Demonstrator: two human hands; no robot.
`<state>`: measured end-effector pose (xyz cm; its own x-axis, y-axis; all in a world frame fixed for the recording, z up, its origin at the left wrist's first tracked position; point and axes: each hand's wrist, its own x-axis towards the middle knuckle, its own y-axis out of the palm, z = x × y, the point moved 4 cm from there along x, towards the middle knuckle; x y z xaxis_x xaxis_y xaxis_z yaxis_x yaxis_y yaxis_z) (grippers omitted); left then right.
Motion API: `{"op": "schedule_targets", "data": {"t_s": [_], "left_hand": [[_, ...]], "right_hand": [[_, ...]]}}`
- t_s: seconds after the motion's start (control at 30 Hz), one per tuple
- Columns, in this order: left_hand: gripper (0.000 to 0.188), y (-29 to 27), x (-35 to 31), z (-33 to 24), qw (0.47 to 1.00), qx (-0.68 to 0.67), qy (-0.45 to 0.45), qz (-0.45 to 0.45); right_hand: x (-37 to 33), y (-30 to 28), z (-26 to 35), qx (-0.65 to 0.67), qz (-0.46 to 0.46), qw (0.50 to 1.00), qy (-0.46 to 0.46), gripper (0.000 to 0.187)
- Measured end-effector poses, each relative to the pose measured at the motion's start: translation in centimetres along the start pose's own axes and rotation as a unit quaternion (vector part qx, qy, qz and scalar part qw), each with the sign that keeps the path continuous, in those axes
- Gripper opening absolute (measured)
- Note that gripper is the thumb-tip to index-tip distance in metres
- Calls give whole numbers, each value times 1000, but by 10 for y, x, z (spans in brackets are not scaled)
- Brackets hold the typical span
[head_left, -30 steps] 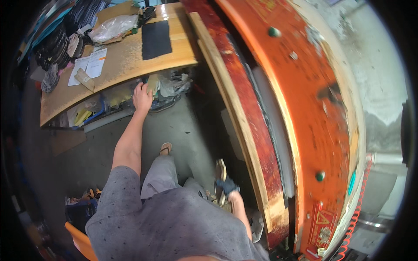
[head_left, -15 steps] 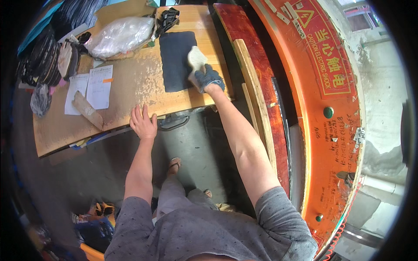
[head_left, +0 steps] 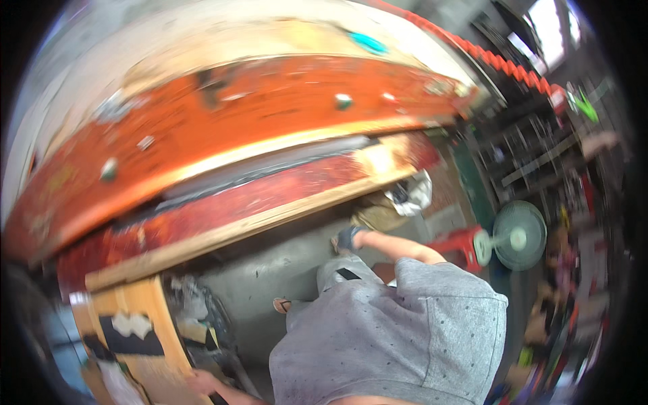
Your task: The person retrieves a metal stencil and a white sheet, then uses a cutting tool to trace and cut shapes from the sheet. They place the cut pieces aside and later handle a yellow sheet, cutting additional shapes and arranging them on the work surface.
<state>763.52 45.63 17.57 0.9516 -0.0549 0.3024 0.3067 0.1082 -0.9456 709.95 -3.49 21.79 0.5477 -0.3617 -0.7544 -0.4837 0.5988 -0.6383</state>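
Note:
My left hand (head_left: 202,382) is low in the head view, blurred, lying on the edge of the wooden table (head_left: 158,374) with its fingers stretched out. My right hand (head_left: 349,237), in a dark blue-grey glove, hangs in front of my right leg over the floor, away from the table. Its fingers are too small and smeared to show whether they hold anything. On the table a dark rectangular sheet (head_left: 145,343) lies flat, with an uneven-edged off-white piece (head_left: 132,325) on top of it. Neither hand touches the sheet or the piece.
A wooden beam (head_left: 270,223) and red board (head_left: 223,209) run before a long orange panel (head_left: 270,101). A clear plastic bag (head_left: 121,385) is on the table. To the right are a fan (head_left: 518,236), a white bag (head_left: 413,194) and cluttered shelving (head_left: 520,155).
My view has swung to the right. My gloved right hand has left the table and dropped beside my leg; the off-white piece it held lies on the dark sheet. My left hand stays at the table edge.

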Motion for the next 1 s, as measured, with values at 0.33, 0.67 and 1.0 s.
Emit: {"op": "schedule_targets", "data": {"t_s": [0.33,0.67,1.0], "left_hand": [[35,-69,-186,-271,714,-304,337,532],[29,-375,-475,-527,545,-266,487,628],[26,-497,-516,-573,546,-173,564,595]], "right_hand": [[-333,34,-366,654,-602,273,367,40],[-468,-94,-658,614,-769,164,-75,26],[-176,118,-558,375,-547,695,277,35]]}}
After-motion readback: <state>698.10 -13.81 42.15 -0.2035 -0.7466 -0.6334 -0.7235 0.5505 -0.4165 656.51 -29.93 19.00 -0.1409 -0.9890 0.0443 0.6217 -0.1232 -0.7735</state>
